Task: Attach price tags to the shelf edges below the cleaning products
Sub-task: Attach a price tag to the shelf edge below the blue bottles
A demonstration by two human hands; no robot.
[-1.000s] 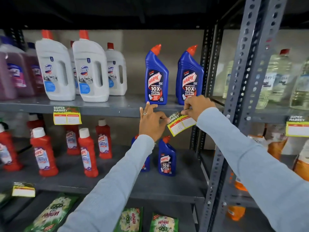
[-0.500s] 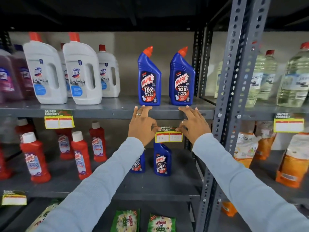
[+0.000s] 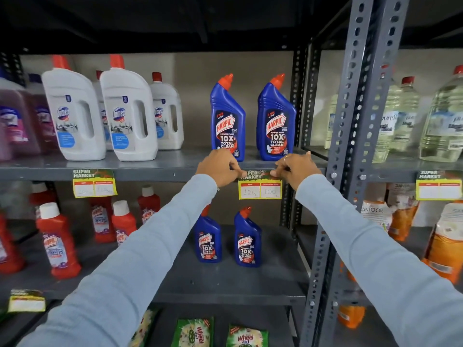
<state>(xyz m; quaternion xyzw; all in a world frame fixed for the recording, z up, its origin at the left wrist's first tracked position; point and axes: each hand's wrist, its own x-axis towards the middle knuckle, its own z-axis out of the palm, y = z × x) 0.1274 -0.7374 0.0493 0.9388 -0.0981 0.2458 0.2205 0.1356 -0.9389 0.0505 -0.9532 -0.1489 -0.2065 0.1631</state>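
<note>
My left grip [image 3: 220,167] and right grip [image 3: 295,170] each pinch closed on a top corner of the yellow-bordered paper price tag [image 3: 260,187], its long axis level along the grey metal shelf edge [image 3: 160,175], hanging between them.

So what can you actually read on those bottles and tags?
"HARPIC 10X TOTAL CLEAN": blue bottles.
"Domex": white bottles.
"SUPER MARKET", "120", "100": price tag that the left hand and right hand hold.
"Wheel": green packets.
"SANTOOR": orange pack.
Other tags' prices: too faint.
</note>
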